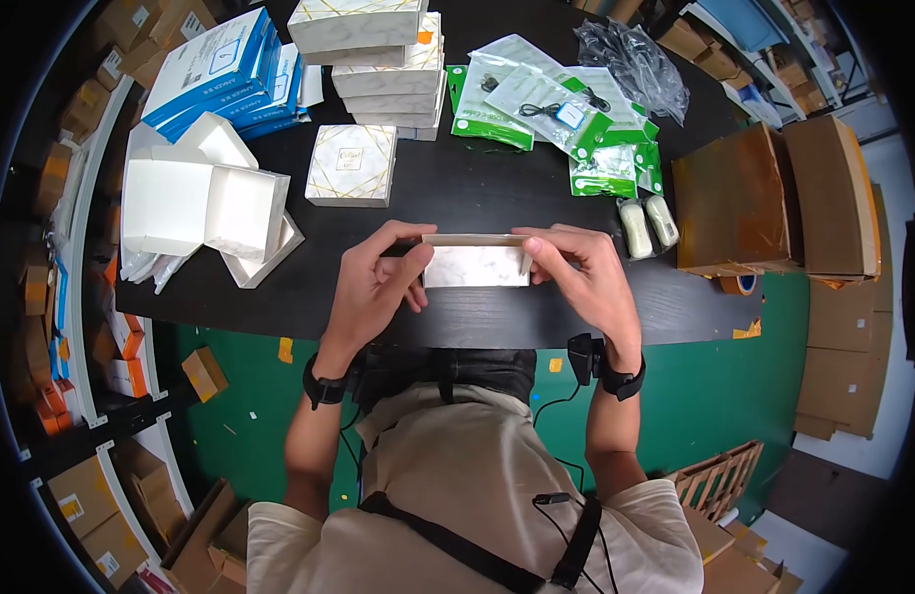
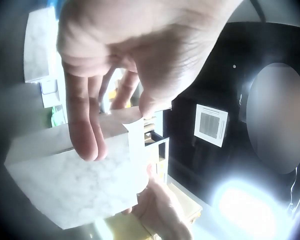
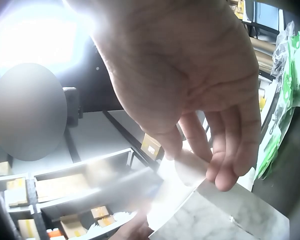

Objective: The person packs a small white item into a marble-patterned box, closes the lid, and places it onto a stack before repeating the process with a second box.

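A white marbled box (image 1: pixel 476 267) is held between both hands above the front edge of the black table. The left hand (image 1: pixel 373 287) grips its left end, thumb on the near top corner and fingers behind. At the right end, the right hand (image 1: pixel 588 280) pinches a corner with its thumb on a small flap. In the left wrist view the left hand's fingers (image 2: pixel 82 120) lie over a marbled side (image 2: pixel 80 185). The right wrist view has the right hand (image 3: pixel 190 75) with thumb and fingers at the box's edge (image 3: pixel 210 212). The box's inside is mostly hidden.
A closed marbled box (image 1: pixel 351 165) lies beyond the hands, before a stack of similar boxes (image 1: pixel 388 79). Open white boxes (image 1: pixel 165 203) and blue packages (image 1: pixel 215 74) are at left. Green-and-clear bags (image 1: pixel 546 104), white rolls (image 1: pixel 635 230) and a cardboard box (image 1: pixel 734 203) are at right.
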